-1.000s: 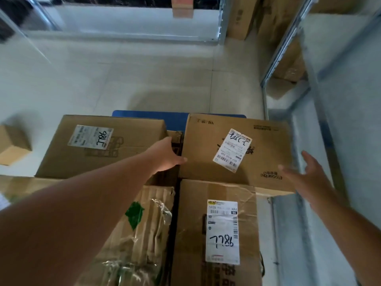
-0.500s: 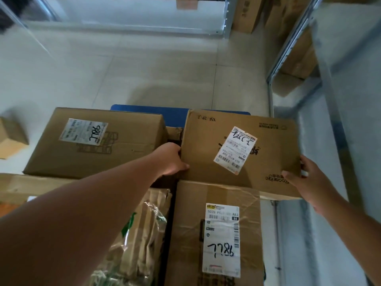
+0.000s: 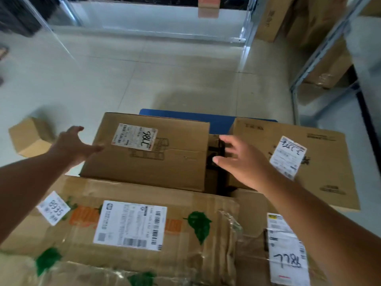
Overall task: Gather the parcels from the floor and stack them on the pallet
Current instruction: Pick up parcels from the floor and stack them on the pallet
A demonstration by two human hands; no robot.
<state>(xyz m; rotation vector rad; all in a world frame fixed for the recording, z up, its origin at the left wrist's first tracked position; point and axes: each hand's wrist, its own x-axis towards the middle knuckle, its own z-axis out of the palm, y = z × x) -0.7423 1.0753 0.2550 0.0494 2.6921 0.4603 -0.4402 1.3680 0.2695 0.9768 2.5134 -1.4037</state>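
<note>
Several cardboard parcels lie stacked on a blue pallet [image 3: 218,120]. The far-left box [image 3: 179,162] bears a white label. My left hand [image 3: 75,144] is open at its left edge, fingertips touching the top. My right hand [image 3: 239,159] hovers open over the dark gap between that box and the far-right box [image 3: 321,153], holding nothing. A near box with green leaf prints [image 3: 185,205] and a near-right box with a "7786" label [image 3: 253,205] lie in front. One small parcel [image 3: 28,137] rests on the floor at the left.
Pale tiled floor [image 3: 165,75] stretches beyond the pallet. A metal shelving rack [image 3: 321,48] with large cartons [image 3: 329,65] stands at the right. More cartons [image 3: 270,19] lean by the far wall, beside a metal post [image 3: 249,23].
Both hands left the far-right box and shifted left: the left hand now reaches the far-left box's left edge, the right hand is over the gap. The view turned left.
</note>
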